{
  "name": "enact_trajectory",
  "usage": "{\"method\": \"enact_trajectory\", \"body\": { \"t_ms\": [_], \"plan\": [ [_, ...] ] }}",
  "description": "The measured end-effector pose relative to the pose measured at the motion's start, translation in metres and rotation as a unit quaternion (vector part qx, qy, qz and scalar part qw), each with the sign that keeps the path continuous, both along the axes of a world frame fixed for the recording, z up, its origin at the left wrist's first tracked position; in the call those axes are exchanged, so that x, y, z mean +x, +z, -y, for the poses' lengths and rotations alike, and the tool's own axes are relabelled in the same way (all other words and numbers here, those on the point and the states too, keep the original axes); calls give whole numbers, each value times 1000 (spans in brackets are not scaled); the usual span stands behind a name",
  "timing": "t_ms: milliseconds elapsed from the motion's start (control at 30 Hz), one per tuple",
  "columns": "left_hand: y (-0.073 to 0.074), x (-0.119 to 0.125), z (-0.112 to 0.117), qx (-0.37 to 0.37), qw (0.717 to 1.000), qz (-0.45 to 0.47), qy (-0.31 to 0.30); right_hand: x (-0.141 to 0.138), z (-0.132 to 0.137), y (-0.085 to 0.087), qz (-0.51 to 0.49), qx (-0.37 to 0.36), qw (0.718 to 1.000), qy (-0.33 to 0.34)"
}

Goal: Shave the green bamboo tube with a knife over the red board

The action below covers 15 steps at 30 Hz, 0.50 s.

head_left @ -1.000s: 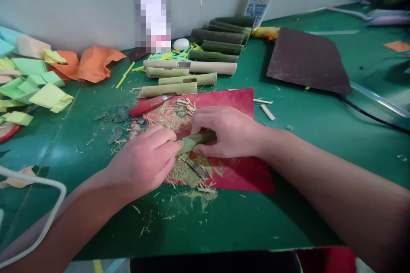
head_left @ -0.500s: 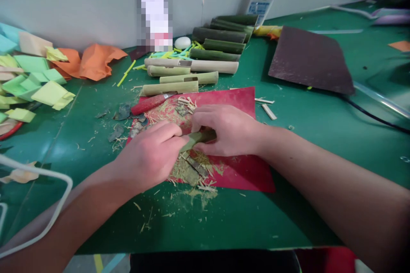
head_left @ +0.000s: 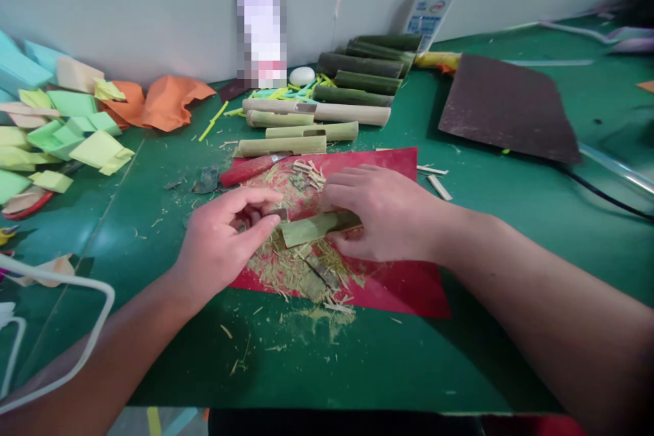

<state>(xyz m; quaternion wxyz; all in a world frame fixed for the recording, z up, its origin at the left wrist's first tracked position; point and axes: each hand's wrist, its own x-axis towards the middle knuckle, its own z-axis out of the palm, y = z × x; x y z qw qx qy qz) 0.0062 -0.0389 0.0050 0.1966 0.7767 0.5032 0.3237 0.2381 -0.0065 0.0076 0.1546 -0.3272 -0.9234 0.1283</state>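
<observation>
My right hand [head_left: 388, 214] is wrapped round a short green bamboo tube [head_left: 309, 227], its pale end pointing left. Between thumb and fingers, my left hand [head_left: 219, 238] pinches a small dark piece of sandpaper [head_left: 278, 214], just off the tube's left end. Both hands are over a red sheet [head_left: 393, 286] strewn with pale shavings and dust. Dark scraps [head_left: 321, 272] lie among the shavings below the tube. A red-handled knife [head_left: 250, 169] rests at the sheet's upper left edge.
Behind the sheet lie several bamboo pieces [head_left: 352, 114], some with notches cut in them. Folded coloured papers [head_left: 66, 129] and orange paper [head_left: 174, 103] are at left. A large dark sheet [head_left: 505, 109] lies at right. A white wire frame [head_left: 102, 286] crosses near my left forearm.
My left hand has drawn back left from the bamboo tube, baring its pale end and the sandpaper in the fingers. The right hand keeps its hold. The whole view has shifted slightly.
</observation>
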Motion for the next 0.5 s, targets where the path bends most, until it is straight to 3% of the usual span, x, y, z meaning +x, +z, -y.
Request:
{"method": "enact_trajectory", "body": {
  "t_ms": [233, 500],
  "plan": [
    [-2, -2, -1, -52, 998, 28, 2, -20, 10, -7, -3, 19, 1000, -1],
    [-3, -1, -1, -79, 996, 26, -3, -26, 10, -16, -41, -25, 999, -11]
  ]
}}
